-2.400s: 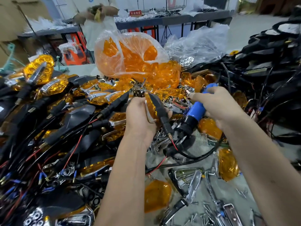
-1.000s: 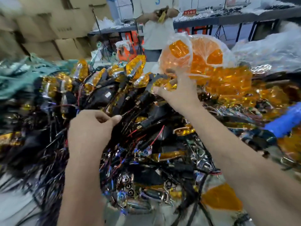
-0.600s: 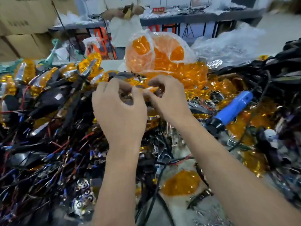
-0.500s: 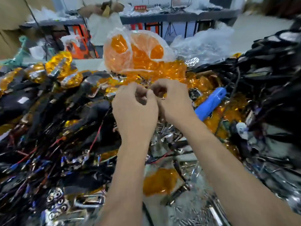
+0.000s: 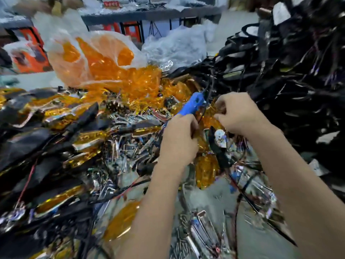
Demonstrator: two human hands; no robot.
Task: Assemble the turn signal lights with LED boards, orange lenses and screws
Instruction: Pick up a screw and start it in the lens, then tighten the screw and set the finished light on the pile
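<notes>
Head view: your two hands meet over the cluttered bench beside the blue screwdriver [image 5: 192, 105].
Left of the screwdriver sits the bag of orange lenses [image 5: 104, 60]. Your left hand [image 5: 179, 141], just below it, is curled shut; on what, you cannot tell. Right of it, your right hand [image 5: 237, 113] pinches an orange lens [image 5: 211, 121].

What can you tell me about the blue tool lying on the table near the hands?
The blue electric screwdriver looks like smooth plastic with a rounded barrel. It lies tilted on the heap of orange lenses and chrome parts, its far end pointing up and right, where a dark cable seems to leave it. Its near end is hidden behind the left hand, so whether that hand touches it is unclear. The right hand is beside it, apart.
</notes>
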